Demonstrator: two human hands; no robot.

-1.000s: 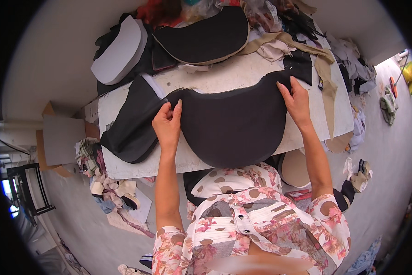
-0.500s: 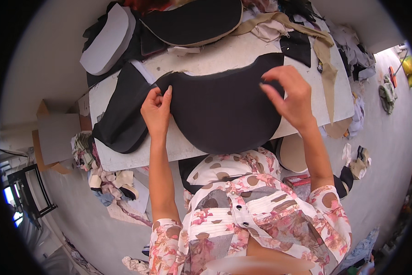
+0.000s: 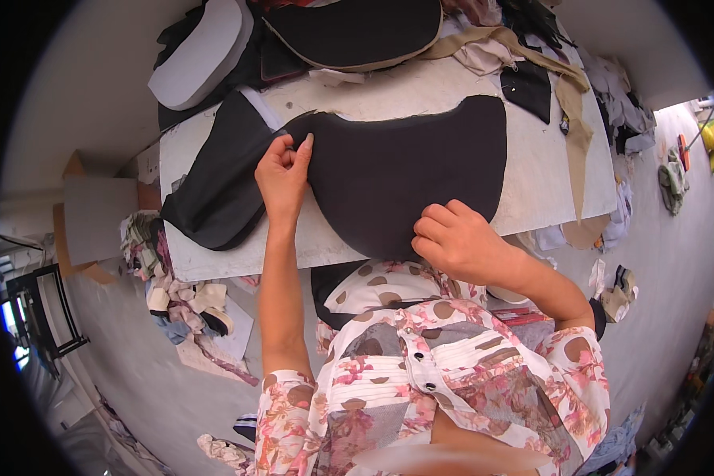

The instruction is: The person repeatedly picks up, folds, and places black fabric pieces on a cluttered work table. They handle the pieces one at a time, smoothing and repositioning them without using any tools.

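A wide black fabric piece (image 3: pixel 408 170) with a curved lower edge lies in front of me, its near edge hanging slightly over the table's (image 3: pixel 230 259) front side. My left hand (image 3: pixel 285 170) pinches its upper left corner between thumb and fingers. Down at the lower right curve, my right hand (image 3: pixel 456 242) is closed with curled fingers at the fabric's edge; its fingertips are partly hidden. Left of my left hand lies another black curved fabric piece (image 3: pixel 218 178) with a strip of white showing by its top.
At the back, a stack of white curved panels (image 3: pixel 202 55) sits beside a black panel with a beige edge (image 3: pixel 357 32). A long tan strip (image 3: pixel 573 119) trails down the table's right side. Cloth scraps (image 3: pixel 186 297) and a cardboard box (image 3: pixel 99 218) are on the left.
My right hand has come down from the fabric's upper right to its lower right edge, and its fingers have closed. The left hand keeps its pinch at the corner.
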